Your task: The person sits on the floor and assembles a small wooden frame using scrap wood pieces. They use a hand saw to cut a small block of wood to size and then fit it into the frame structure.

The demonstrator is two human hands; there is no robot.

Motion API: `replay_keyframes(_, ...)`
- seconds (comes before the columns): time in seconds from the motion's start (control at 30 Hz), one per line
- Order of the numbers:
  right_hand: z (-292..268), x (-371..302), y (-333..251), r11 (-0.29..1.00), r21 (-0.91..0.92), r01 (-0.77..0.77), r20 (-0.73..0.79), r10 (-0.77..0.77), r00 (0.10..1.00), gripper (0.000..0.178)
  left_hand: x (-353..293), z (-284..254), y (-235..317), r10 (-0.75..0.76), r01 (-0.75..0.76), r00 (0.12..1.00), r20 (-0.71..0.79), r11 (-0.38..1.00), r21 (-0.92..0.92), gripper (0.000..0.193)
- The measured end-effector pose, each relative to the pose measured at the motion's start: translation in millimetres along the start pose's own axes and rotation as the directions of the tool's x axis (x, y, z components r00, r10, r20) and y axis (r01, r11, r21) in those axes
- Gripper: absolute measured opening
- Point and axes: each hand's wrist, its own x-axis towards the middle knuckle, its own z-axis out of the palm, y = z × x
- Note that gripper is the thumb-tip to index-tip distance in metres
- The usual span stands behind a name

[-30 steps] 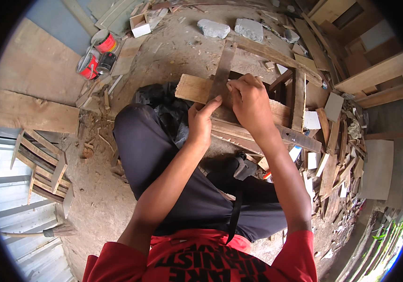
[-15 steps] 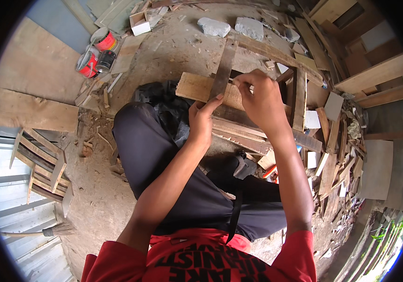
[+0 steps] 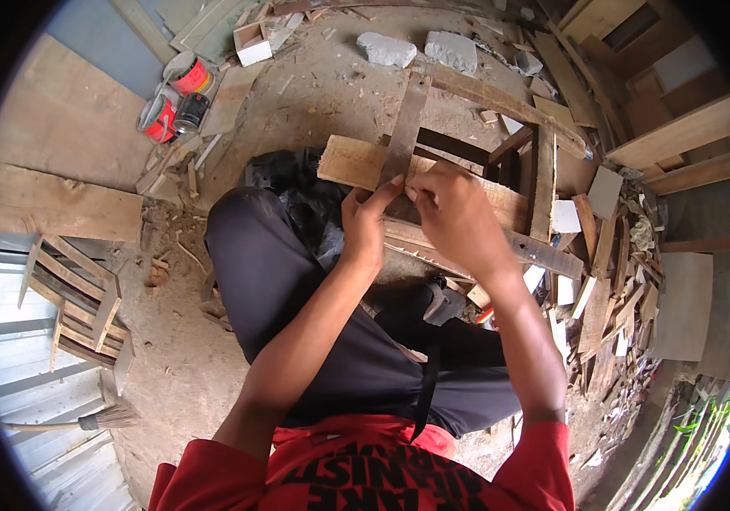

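- Wooden frame (image 3: 509,102) already looks joined.
- Board (image 3: 343,160) crosses beneath, seemingly not yet fixed.
- Left hand (image 3: 365,223) clamps the frame; right hand (image 3: 454,209) pinches, fingertips together, contents unclear.

dusty floor (image 3: 186,362): two pale blocks (image 3: 452,53), scattered wood scraps (image 3: 596,328)

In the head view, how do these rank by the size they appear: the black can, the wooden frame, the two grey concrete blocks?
1. Wooden frame
2. Left concrete block and right concrete block: too alike to rank
3. Black can
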Motion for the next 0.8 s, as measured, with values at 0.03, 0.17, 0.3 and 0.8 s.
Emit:
replay_keyframes(0.03,-3.2,1.8,2.9,1.0,-0.009,0.007,-0.033,-0.008,0.999,0.011,0.8,-0.3,-1.3,0.011,-0.011,1.0,-0.008,1.0,0.002,0.019)
replay_keyframes(0.17,-10.6,24.1,19.4,0.997,-0.041,0.066,-0.198,-0.073,0.977,0.01,3.0,0.9,-1.3,0.031,-0.03,0.999,-0.017,0.998,0.05,0.025)
replay_keyframes(0.3,5.0,28.8,20.8,0.98,-0.179,0.089,-0.219,-0.128,0.967,0.011,1.0,7.0,4.1,0.025,-0.025,0.999,-0.037,1.0,-0.006,0.02)
replay_keyframes(0.8,-12.3,30.7,13.3,0.998,-0.059,0.008,-0.096,-0.013,0.995,0.012,7.0,-3.2,-5.3,0.018,-0.016,0.998,-0.054,1.0,0.024,0.02)
